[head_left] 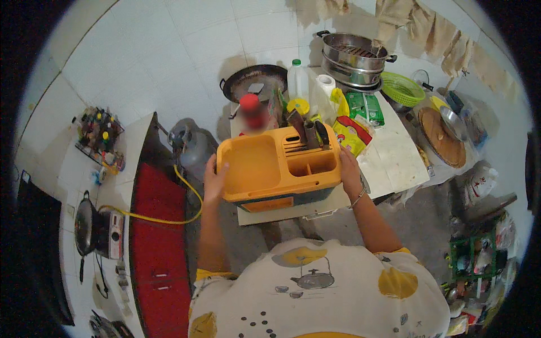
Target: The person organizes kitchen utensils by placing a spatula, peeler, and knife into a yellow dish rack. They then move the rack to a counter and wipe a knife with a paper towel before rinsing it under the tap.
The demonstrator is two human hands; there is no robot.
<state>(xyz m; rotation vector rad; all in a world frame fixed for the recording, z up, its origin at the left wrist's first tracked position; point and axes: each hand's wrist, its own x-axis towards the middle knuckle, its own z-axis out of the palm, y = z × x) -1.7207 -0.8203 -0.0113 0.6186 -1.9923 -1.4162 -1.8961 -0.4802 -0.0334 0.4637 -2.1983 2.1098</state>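
A yellow-orange kitchen storage box (251, 169) with a dark lower body is between my hands at the near edge of the white table (394, 163). My left hand (213, 179) grips its left side, and my right hand (350, 172) grips the right. Several knives (311, 134) stand in slots at its back right. A shallow tray forms the left of its top, with small divided compartments at the right front. Whether the box rests on the table or is slightly raised, I cannot tell. My fingers are partly hidden behind its sides.
Behind the box stand a red-lidded jar (252, 112), a green-capped bottle (297, 83), a wok (265, 73), a steel steamer (350, 61) and yellow and green packets (365, 107). A gas cylinder (196, 155) with a yellow hose (163, 220) is beside the red cabinet (160, 225) at left.
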